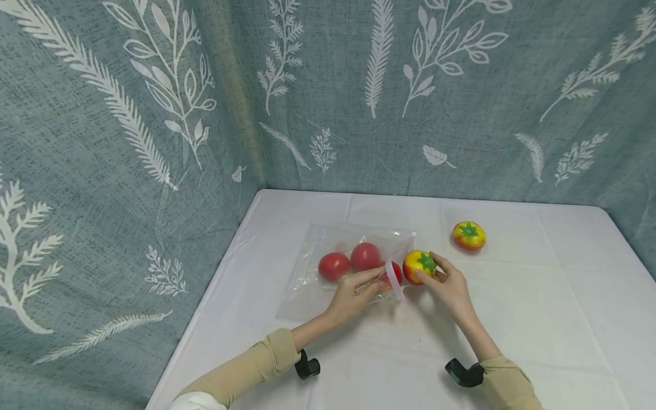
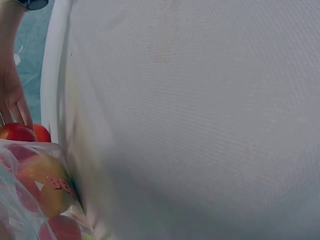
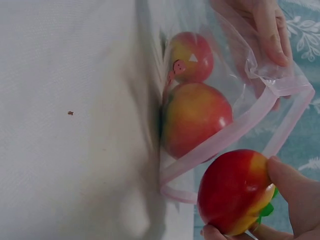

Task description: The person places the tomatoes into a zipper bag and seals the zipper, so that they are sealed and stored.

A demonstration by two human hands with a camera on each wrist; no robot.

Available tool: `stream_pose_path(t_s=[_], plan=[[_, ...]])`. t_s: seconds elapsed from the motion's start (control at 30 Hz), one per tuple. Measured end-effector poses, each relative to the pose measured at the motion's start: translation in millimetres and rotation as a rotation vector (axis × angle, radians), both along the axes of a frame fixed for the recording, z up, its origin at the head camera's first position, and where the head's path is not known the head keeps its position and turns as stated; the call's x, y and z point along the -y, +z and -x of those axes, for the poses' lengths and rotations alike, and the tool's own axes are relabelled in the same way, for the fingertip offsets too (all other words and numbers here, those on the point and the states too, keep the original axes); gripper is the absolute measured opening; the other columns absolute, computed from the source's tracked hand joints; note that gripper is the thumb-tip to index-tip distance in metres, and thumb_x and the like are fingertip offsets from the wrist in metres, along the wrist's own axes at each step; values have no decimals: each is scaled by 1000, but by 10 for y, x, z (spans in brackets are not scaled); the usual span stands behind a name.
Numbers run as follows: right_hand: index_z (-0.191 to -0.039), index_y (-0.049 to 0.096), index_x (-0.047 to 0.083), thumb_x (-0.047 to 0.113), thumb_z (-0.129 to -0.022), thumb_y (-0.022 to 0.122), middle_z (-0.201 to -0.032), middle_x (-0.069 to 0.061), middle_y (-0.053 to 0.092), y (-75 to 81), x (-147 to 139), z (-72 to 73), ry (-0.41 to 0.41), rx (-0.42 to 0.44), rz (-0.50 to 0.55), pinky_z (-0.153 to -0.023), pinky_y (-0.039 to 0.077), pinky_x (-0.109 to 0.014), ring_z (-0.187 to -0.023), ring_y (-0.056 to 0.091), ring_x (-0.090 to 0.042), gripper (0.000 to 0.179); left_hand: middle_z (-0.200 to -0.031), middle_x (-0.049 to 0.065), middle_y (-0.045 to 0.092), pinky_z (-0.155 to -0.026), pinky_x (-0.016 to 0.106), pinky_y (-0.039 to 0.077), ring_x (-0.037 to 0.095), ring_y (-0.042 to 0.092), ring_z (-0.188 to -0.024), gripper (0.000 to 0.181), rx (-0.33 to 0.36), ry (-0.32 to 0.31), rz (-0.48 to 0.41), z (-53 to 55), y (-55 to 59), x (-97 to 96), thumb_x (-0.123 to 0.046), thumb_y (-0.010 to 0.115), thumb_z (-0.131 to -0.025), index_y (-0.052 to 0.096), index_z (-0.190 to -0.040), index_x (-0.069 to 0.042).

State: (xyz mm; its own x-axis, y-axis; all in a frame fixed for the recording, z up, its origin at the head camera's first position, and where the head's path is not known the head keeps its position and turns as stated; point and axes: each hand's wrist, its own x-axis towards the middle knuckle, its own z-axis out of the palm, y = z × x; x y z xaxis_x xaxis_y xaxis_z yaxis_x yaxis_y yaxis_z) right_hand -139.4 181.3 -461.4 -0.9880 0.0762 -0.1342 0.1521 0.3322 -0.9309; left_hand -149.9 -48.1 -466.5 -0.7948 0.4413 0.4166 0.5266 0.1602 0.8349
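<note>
A clear zip bag (image 1: 302,290) with a pinkish-white mouth lies on the table with three red-and-yellow tomatoes inside, one of them (image 3: 196,120) near the mouth. My left hand (image 1: 351,296) pinches the bag's upper edge by the mouth, holding it apart. In my right hand (image 1: 451,287) is a tomato (image 3: 235,192), red and yellow with a green leafy top, gripped between thumb and fingers right at the mouth. The left wrist view catches the right hand (image 2: 12,95) and the bag (image 2: 30,200) only at its left side.
Another yellow-and-red tomato (image 1: 468,236) with a green top sits on the white-covered table (image 1: 553,319), behind and right of the right hand. A blue-green curtain (image 1: 338,97) with white leaf patterns stands along the table's back and left sides.
</note>
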Motion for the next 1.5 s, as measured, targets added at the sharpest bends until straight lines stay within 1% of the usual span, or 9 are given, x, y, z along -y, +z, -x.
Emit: stream_pose_path(t_s=[0.07, 0.4, 0.47, 0.6, 0.7, 0.87, 1.2, 1.33, 1.5], plan=[[-146, 31, 1, 29, -89, 67, -151, -24, 31, -8, 3, 0, 1, 4, 1, -107, 40, -46, -133, 40, -41, 73, -123, 19, 62, -93, 33, 52, 31, 60, -115, 39, 2, -1, -4, 40, -96, 2, -1, 65, -86, 59, -124, 6], [-144, 34, 1, 27, -89, 66, -149, -23, 35, -98, 28, 19, -3, 11, -3, -107, 40, -46, -132, 41, -42, 68, -125, 18, 62, -93, 31, 52, 29, 60, -116, 39, 15, 0, 5, 37, -102, -3, -2, 64, -87, 59, -125, 4], [-144, 35, 2, 26, -90, 66, -148, -22, 36, -118, 33, 24, -3, 8, -1, -107, 40, -46, -132, 42, -42, 67, -123, 20, 62, -92, 34, 53, 32, 60, -115, 39, 9, 4, 9, 26, -74, -9, 1, 64, -86, 58, -124, 7], [-144, 35, 2, 26, -89, 67, -148, -23, 37, -140, 45, 31, 1, 4, 2, -106, 41, -45, -132, 42, -41, 67, -119, 25, 62, -90, 36, 54, 36, 61, -111, 36, -12, -2, 13, -39, 92, -11, 6, 63, -85, 58, -120, 12], [-144, 35, 2, 28, -89, 67, -148, -23, 36, -152, 56, 40, 5, 5, -3, -107, 41, -46, -132, 42, -41, 69, -118, 27, 62, -89, 34, 55, 36, 64, -105, 36, 15, -19, 9, -85, 205, -9, 7, 63, -85, 57, -120, 14], [-144, 35, 2, 28, -89, 67, -148, -22, 37, -174, 86, 61, 9, 10, 4, -106, 41, -45, -131, 43, -42, 68, -117, 27, 63, -87, 29, 55, 36, 67, -98, 37, 76, -34, -14, -95, 225, -15, 7, 62, -85, 56, -122, 13], [-144, 34, 2, 27, -89, 66, -148, -23, 36, -215, 149, 124, 26, 13, 30, -105, 43, -46, -128, 47, -41, 68, -118, 27, 62, -83, 25, 57, 37, 67, -97, 37, 62, -27, -14, -83, 214, -25, 7, 63, -84, 57, -121, 14], [-144, 35, 1, 24, -89, 67, -146, -23, 39, -234, 180, 152, 30, 7, 54, -105, 43, -46, -128, 48, -39, 67, -119, 27, 62, -81, 22, 57, 36, 68, -93, 37, 89, -30, -14, -78, 212, -26, 7, 62, -85, 56, -121, 14], [-143, 37, 1, 22, -89, 67, -143, -24, 43, -259, 225, 196, 27, -13, 51, -103, 45, -46, -128, 48, -38, 65, -123, 24, 61, -80, 19, 56, 29, 66, -99, 35, 124, -14, -10, 5, 18, -41, 4, 61, -88, 57, -122, 11]])
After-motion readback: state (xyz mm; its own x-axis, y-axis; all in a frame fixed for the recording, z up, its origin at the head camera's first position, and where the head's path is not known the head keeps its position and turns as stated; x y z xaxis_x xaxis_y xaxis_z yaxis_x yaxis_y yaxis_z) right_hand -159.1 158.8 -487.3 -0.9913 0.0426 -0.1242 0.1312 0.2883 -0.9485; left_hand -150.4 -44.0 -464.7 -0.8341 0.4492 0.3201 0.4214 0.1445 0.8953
